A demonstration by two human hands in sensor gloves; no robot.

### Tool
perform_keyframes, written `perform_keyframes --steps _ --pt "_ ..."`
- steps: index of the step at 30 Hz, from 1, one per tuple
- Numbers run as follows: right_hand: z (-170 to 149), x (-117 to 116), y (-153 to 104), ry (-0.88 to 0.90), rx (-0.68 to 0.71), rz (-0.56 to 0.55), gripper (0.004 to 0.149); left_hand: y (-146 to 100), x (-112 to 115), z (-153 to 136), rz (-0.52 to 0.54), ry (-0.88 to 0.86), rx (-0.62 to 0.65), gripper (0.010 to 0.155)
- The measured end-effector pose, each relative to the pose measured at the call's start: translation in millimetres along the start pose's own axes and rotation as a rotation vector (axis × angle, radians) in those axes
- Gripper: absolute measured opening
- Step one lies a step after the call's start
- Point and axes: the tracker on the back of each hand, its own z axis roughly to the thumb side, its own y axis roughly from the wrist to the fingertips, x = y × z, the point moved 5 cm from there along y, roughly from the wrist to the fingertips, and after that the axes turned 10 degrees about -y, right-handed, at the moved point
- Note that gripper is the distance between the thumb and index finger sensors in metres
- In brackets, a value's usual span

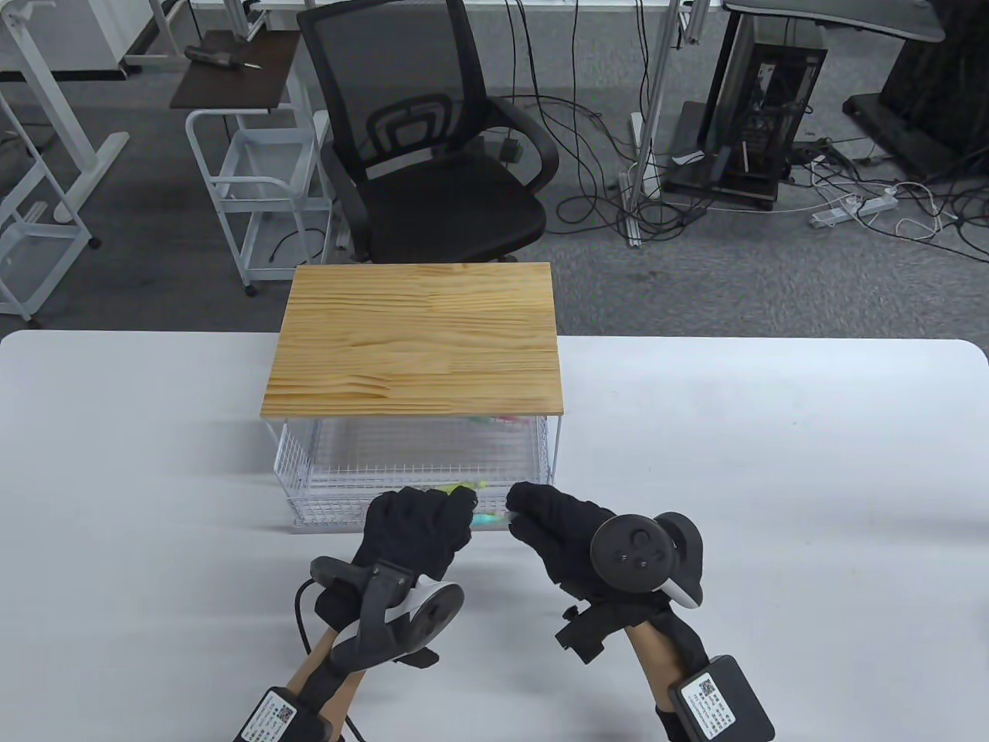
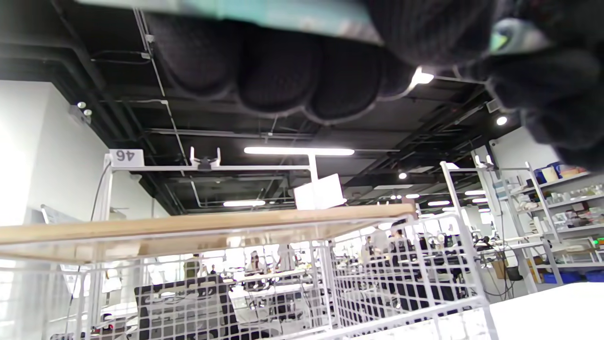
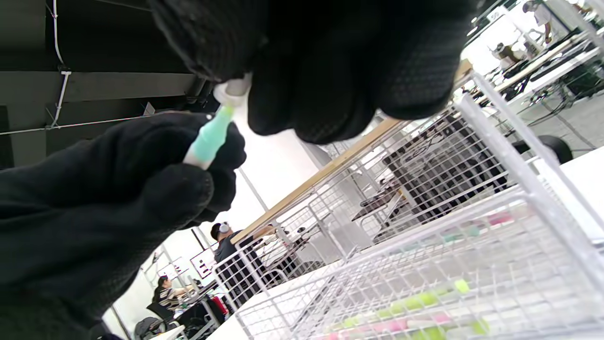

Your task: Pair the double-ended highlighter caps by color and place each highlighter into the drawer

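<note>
Hands, left (image 1: 421,525) and right (image 1: 552,522), pinch a mint-green, white-collared highlighter (image 3: 210,137) between them.

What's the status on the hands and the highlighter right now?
Both hands, left and right, grip the teal highlighter. Held above the open wire drawer. Nothing blocking.

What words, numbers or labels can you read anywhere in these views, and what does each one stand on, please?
"46", seen mirrored: white tag on the white frame behind the wire drawer, left wrist view.
QR-code labels on the black boxes at both forearms, table view: print too small to read.
Nothing legible on the teal highlighter, the left hand or the right hand.
</note>
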Motion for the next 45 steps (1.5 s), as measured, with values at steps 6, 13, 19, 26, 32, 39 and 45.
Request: perform_keyframes --steps 6,13,19,26,32,39,45 --pt "1.7 -8.5 0.0 0.014 0.008 0.042 0.047 -0.3 0.9 2.7 -0.012 -0.007 0.024 0.05" --pt "1.7 -21.3 1.2 0.035 0.011 0.163 0.051 -1.0 4.7 5.2 -0.048 0.009 0.062 0.052" --pt "2.8 -21.7 -1.0 -0.023 0.034 0.137 0.048 -2.5 5.1 6.3 -0.026 -0.007 0.096 0.051" --pt "4.4 -24.8 -2.1 -0.001 0.042 0.133 0.046 -3.1 5.8 9.3 -0.042 0.004 0.123 0.05" --pt "6.6 -28.4 -2.7 -0.026 0.05 0.14 0.046 -3.1 10.0 7.6 -0.072 -0.011 0.132 0.05" --pt "11.2 -28.9 -4.7 -0.056 0.063 0.127 0.046 -3.4 11.2 7.0 -0.087 -0.027 0.14 0.05" --pt "15.5 -24.6 -5.6 -0.047 0.081 0.109 0.045 -4.6 6.4 6.5 -0.062 -0.052 0.152 0.05"
